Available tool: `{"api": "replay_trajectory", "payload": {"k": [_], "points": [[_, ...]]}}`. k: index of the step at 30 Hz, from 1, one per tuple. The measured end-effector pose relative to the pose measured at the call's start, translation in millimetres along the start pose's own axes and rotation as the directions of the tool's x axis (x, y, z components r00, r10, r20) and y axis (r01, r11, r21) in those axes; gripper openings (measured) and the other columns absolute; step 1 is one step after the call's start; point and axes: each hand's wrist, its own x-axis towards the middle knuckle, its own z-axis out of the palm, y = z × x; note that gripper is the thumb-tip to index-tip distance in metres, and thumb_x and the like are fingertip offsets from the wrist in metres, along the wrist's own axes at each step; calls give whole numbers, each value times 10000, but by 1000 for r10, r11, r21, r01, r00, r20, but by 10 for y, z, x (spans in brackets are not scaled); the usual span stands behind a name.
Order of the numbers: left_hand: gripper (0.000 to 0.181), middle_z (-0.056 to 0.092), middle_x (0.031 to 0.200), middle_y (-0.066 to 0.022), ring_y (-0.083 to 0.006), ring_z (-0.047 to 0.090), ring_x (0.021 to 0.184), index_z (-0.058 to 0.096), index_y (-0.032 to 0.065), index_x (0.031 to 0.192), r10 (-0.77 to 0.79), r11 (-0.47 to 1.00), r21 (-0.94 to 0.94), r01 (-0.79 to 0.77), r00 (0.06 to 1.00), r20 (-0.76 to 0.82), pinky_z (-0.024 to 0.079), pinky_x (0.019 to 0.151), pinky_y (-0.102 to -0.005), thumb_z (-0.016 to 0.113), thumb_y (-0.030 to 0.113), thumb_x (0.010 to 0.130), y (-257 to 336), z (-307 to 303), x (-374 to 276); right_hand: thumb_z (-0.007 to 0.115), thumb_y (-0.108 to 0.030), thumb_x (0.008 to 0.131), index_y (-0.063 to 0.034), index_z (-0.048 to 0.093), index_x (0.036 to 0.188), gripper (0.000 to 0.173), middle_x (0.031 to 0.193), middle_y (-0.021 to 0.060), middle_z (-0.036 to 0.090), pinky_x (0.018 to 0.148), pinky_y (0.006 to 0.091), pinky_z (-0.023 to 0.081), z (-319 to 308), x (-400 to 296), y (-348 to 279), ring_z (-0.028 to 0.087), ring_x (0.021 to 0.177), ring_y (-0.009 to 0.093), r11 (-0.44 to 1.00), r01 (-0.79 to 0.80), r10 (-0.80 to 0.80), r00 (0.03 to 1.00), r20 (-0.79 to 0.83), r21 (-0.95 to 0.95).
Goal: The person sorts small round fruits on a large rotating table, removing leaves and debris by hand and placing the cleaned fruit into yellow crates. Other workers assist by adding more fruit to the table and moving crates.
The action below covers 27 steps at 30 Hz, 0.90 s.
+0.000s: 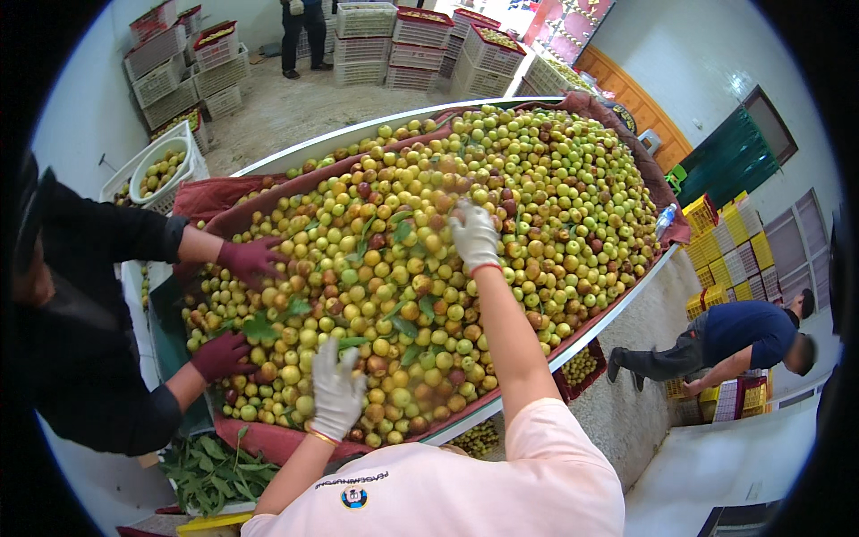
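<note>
A broad heap of green and reddish-brown fruit, apparently fresh jujubes, fills a sloping table lined with dark red cloth. My left hand, in a white glove, rests on the near part of the heap with its fingers apart and nothing held. Farther up the heap, my right hand touches the fruit in a matching white glove. Its fingertips are blurred among the jujubes, so whether it grips any is hidden. Loose green leaves lie among the fruit between and around my hands.
At left, a co-worker's maroon-gloved hands touch the same heap. Plucked leaves pile below the table's left end. A white bowl of fruit stands beyond. Stacked crates line the back; another person bends near yellow crates at right.
</note>
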Motion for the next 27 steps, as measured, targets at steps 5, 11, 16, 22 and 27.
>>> {"api": "replay_trajectory", "payload": {"k": [5,11,16,22,27], "points": [[700,330,1472,-191,-436,306,1342,395,212,1393,93,973,170,-154,942,322,183,1061,-665,674,454,798,169,404,141,657,-303,870,-108,653,1060,272,1059,188,590,882,416,500,259,60,-317,608,985,353,998,64,-65,956,286,12],[778,297,1496,-188,-437,292,1350,336,278,1426,33,951,284,-118,957,287,170,1060,-687,680,525,774,-304,415,425,613,-352,891,-104,696,1042,302,993,175,686,834,430,508,-199,371,561,656,936,330,991,-125,128,990,65,-41],[689,273,1529,-102,-454,280,1364,312,247,1438,-211,898,430,92,948,238,192,1066,-686,611,472,859,-610,353,611,693,-433,815,-131,522,1328,620,1216,178,623,944,397,461,-178,491,859,600,1113,332,976,-174,214,872,440,-130],[714,136,1583,-124,-445,231,1398,171,264,1495,-530,747,486,453,847,25,198,1057,-686,556,405,911,-1185,238,687,717,-383,800,-22,497,1339,685,1211,152,620,962,348,441,45,65,544,571,1116,250,953,-186,-10,768,640,238],[622,163,1554,-212,-451,216,1397,297,180,1427,-356,894,214,394,914,-196,219,1096,-618,601,270,892,-836,127,564,681,-366,814,-23,451,1366,690,1251,191,590,971,373,448,567,-545,215,580,1124,292,913,-238,-73,704,707,332]]}}
